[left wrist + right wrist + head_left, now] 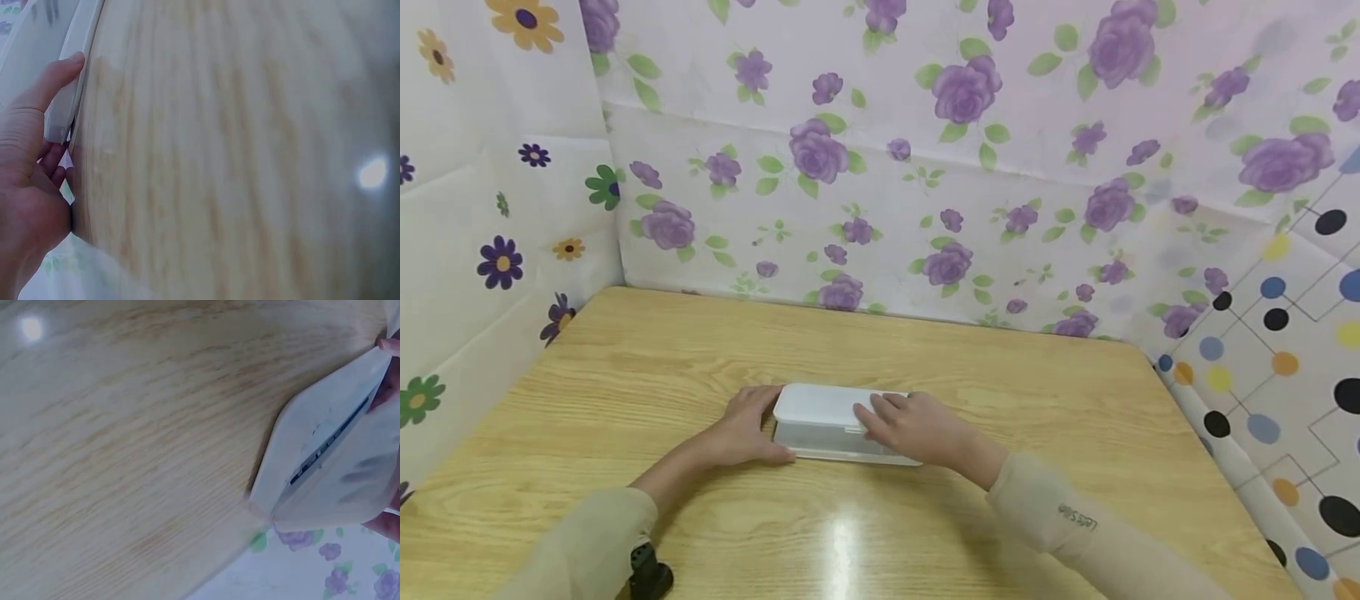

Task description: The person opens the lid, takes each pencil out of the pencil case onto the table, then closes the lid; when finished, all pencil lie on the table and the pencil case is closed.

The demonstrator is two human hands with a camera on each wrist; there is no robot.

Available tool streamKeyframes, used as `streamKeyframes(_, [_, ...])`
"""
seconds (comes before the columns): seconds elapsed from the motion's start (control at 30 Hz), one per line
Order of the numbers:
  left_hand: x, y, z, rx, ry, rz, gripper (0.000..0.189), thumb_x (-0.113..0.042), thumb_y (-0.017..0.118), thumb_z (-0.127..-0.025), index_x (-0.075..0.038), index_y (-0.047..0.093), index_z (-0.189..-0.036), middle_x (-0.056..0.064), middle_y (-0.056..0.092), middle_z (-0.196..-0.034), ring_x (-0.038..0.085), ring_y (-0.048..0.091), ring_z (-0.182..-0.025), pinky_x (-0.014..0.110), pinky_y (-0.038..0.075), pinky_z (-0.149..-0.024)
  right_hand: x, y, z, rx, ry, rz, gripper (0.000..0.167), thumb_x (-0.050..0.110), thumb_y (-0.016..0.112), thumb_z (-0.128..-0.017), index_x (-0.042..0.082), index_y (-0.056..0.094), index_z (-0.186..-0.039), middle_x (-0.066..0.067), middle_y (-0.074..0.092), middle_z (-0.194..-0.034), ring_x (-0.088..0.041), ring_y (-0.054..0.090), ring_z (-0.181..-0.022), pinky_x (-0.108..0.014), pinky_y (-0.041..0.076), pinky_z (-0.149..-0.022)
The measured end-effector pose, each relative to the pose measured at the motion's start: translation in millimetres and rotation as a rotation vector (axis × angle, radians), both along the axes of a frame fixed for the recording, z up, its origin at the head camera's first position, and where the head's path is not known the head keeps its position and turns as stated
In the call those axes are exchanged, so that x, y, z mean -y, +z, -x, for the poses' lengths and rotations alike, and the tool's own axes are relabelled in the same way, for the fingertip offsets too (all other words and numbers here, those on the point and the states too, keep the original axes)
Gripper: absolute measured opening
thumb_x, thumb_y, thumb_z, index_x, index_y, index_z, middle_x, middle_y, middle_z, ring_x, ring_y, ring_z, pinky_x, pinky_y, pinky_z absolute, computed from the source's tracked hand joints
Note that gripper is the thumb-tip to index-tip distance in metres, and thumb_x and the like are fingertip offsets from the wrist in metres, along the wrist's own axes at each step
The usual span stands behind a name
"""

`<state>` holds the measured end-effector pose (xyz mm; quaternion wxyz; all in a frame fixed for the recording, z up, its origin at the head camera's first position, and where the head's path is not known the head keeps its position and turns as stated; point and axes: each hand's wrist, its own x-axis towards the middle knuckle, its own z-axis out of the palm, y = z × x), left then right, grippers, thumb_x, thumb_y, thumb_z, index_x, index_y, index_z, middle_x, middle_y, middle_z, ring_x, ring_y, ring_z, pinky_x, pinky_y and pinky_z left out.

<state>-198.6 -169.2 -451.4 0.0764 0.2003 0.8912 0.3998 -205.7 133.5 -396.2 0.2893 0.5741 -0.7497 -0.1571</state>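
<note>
On the table lies a long white box (827,442) with rounded corners. Its white lid (820,404) is tilted up along the near side, leaving a gap. My left hand (748,429) grips the left end of the box; the left wrist view shows its thumb (62,69) along the rim and its fingers behind. My right hand (917,425) holds the lid toward its right end, fingers bent over the top; its thumb is hidden. In the right wrist view, a dark strip (325,447) shows inside the gap below the lid (356,481). Fingertips appear at that view's right edge.
The wood-grain table (760,542) spreads around the box. Behind it hangs a sheet with purple flowers (880,192); patterned sheets stand at left and right. A black device (650,575) sits at the left sleeve.
</note>
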Motion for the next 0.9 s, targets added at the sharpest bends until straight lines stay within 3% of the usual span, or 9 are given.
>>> streamKeyframes(0.13, [1.6,0.4,-0.5,-0.005,0.001,-0.01,0.104,-0.039,0.087,-0.065,0.004,0.035,-0.144,0.024,0.035,-0.144,0.043,0.021,-0.13,0.067,0.021,-0.101,-9,10.3,-4.0,0.062,-0.087,-0.089,0.039,0.02,0.063,-0.095,0.003,0.054,-0.129,-0.012,0.068,-0.111,-0.021,0.069,-0.092,-0.026,0.054,-0.061])
streamKeyframes(0.23, [1.4,0.9,-0.8,-0.005,-0.001,-0.006,0.104,-0.04,0.087,-0.065,0.006,0.035,-0.143,0.026,0.034,-0.144,0.044,0.022,-0.13,0.067,0.022,-0.101,-16,16.9,-6.9,0.156,-0.178,-0.07,0.041,0.013,0.064,-0.093,0.002,0.054,-0.132,-0.011,0.067,-0.113,-0.022,0.067,-0.094,-0.027,0.054,-0.063])
streamKeyframes(0.37, [1.9,1.0,-1.5,0.003,0.002,0.001,0.105,-0.041,0.086,-0.066,0.006,0.034,-0.144,0.027,0.031,-0.145,0.045,0.021,-0.131,0.067,0.022,-0.101,-28,21.9,-3.4,0.348,-0.265,0.125,0.033,0.006,0.065,-0.091,0.002,0.06,-0.123,-0.01,0.066,-0.103,-0.022,0.064,-0.088,-0.027,0.053,-0.061])
streamKeyframes(0.53, [2.6,1.4,-0.5,-0.003,-0.01,-0.005,0.103,-0.042,0.085,-0.067,0.001,0.034,-0.146,0.024,0.032,-0.146,0.044,0.02,-0.132,0.069,0.022,-0.101,-41,24.8,12.3,0.52,-0.263,0.376,0.017,0.004,0.067,-0.09,0.003,0.065,-0.108,-0.007,0.063,-0.095,-0.019,0.062,-0.082,-0.027,0.052,-0.067])
streamKeyframes(0.73, [0.3,-0.3,1.3,-0.034,-0.035,-0.01,0.101,-0.042,0.086,-0.067,-0.003,0.037,-0.146,0.021,0.036,-0.145,0.041,0.022,-0.13,0.068,0.021,-0.1,-48,26.5,33.7,0.788,-0.401,0.627,0.016,0.0,0.056,-0.096,-0.001,0.065,-0.109,-0.012,0.068,-0.102,-0.024,0.066,-0.089,-0.034,0.054,-0.075])
streamKeyframes(0.9, [1.6,0.6,0.0,-0.053,-0.036,0.005,0.101,-0.042,0.086,-0.065,-0.003,0.038,-0.145,0.021,0.039,-0.143,0.042,0.023,-0.129,0.068,0.021,-0.099,-48,17.6,50.6,0.959,-0.514,0.83,0.015,0.001,0.057,-0.096,-0.003,0.066,-0.108,-0.014,0.067,-0.101,-0.025,0.067,-0.087,-0.025,0.055,-0.07])
